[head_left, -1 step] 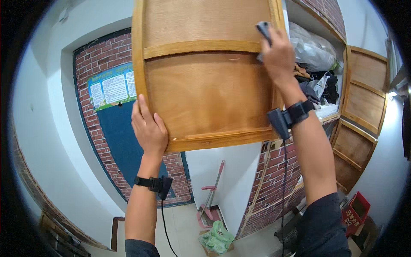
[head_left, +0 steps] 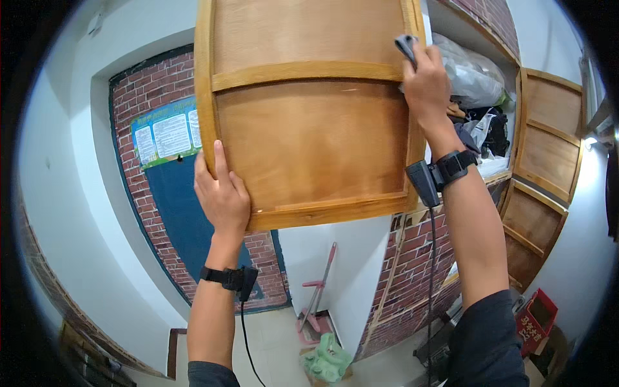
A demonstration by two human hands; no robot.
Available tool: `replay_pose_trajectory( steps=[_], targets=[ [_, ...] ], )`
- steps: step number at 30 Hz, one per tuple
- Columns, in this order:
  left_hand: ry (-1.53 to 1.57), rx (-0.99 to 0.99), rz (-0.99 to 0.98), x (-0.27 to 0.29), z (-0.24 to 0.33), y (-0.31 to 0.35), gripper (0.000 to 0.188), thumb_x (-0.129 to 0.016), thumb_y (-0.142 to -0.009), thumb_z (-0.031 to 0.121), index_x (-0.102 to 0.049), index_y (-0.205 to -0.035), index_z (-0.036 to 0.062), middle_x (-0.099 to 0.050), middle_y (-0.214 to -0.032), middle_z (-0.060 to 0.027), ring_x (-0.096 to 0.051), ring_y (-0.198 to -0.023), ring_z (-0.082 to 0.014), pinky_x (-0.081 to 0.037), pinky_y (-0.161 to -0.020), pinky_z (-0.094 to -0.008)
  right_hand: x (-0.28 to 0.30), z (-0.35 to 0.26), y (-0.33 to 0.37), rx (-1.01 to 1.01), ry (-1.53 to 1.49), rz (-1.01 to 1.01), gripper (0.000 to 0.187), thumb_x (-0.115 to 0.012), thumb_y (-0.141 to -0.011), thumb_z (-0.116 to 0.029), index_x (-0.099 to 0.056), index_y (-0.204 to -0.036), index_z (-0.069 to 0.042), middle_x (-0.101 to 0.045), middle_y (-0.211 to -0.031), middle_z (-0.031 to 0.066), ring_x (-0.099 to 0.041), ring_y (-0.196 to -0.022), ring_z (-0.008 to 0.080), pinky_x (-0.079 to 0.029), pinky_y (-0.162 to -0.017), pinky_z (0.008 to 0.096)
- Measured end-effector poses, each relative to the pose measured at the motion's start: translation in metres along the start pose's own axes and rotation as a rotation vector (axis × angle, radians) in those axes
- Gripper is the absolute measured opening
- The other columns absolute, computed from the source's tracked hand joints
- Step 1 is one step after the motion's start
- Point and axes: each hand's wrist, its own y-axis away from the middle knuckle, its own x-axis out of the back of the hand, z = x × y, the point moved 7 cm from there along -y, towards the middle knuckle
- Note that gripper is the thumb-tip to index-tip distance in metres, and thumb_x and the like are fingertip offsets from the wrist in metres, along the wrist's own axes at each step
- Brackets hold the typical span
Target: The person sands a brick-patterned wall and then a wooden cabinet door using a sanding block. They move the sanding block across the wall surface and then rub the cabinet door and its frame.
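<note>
A wooden cabinet door (head_left: 313,142) with a raised frame and a crossbar hangs in front of me. My left hand (head_left: 222,197) holds its lower left corner, index finger lying along the left frame strip and thumb on the front. Against the upper right frame strip, my right hand (head_left: 427,87) is closed on a folded grey cloth (head_left: 406,48), whose end sticks out above the fingers. The rest of the cloth is hidden by the hand. Both wrists wear black straps with cabled boxes.
Right of the door, an open cupboard compartment holds a stuffed clear plastic bag (head_left: 474,74) and dark bundled items (head_left: 490,132). More wooden doors (head_left: 548,132) stand beyond. Below are a pink dustpan (head_left: 313,329), a green plastic bag (head_left: 327,360) and a red box (head_left: 535,319).
My right hand and the cloth have shifted slightly right and down along the frame strip. The door appears a little further left; my left hand stays on its corner.
</note>
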Motion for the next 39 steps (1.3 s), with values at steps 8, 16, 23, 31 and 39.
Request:
replay_pose_trajectory(
  steps=[8,16,23,31,39],
  targets=[
    [0.052,-0.192,0.064,-0.002,0.097,-0.075,0.068,-0.055,-0.087,0.008,-0.045,-0.154,0.0153,-0.028,-0.165,-0.0161,-0.02,-0.154,-0.0376,-0.013,-0.123,-0.0578,-0.021,0.051,-0.001,-0.007,-0.064,0.031,0.035,-0.067,-0.089,-0.015,-0.068,-0.124,-0.011,-0.06,-0.103,0.0148,-0.067,-0.087,0.0384,-0.056,-0.075,0.0478],
    [0.111,-0.249,-0.054,-0.042,0.178,-0.126,0.052,-0.061,-0.091,0.018,-0.057,-0.142,0.0144,-0.05,-0.151,-0.0156,-0.038,-0.145,-0.0355,-0.017,-0.119,-0.0625,-0.039,0.083,-0.086,0.067,-0.082,0.03,0.03,-0.066,-0.092,-0.018,-0.069,-0.122,-0.013,-0.064,-0.104,0.0162,-0.068,-0.092,0.0406,-0.056,-0.081,0.0492],
    [0.111,-0.267,0.017,-0.036,0.183,-0.124,0.05,-0.062,-0.087,0.014,-0.058,-0.136,0.0102,-0.051,-0.148,-0.0166,-0.04,-0.142,-0.035,-0.017,-0.118,-0.0613,-0.062,0.096,-0.178,0.091,-0.203,0.13,0.03,-0.062,-0.09,-0.013,-0.074,-0.117,-0.015,-0.065,-0.109,0.0257,-0.063,-0.103,0.0447,-0.052,-0.089,0.0503],
    [0.144,-0.307,-0.018,-0.037,0.176,-0.12,0.063,-0.062,-0.083,0.009,-0.051,-0.144,0.0126,-0.047,-0.152,-0.0137,-0.037,-0.145,-0.0312,-0.014,-0.12,-0.0582,-0.071,0.094,-0.204,0.139,-0.11,0.085,0.021,-0.061,-0.093,-0.022,-0.075,-0.102,-0.01,-0.071,-0.092,0.023,-0.068,-0.088,0.0423,-0.054,-0.08,0.0499],
    [0.196,-0.326,-0.029,-0.02,0.142,-0.118,0.064,-0.06,-0.082,0.006,-0.053,-0.145,0.0092,-0.046,-0.152,-0.0195,-0.036,-0.146,-0.0356,-0.021,-0.121,-0.0511,-0.028,0.065,-0.064,0.341,-0.16,-0.156,0.039,-0.066,-0.091,-0.013,-0.066,-0.13,-0.009,-0.068,-0.11,0.0134,-0.068,-0.093,0.0367,-0.057,-0.082,0.0422]
  ],
)
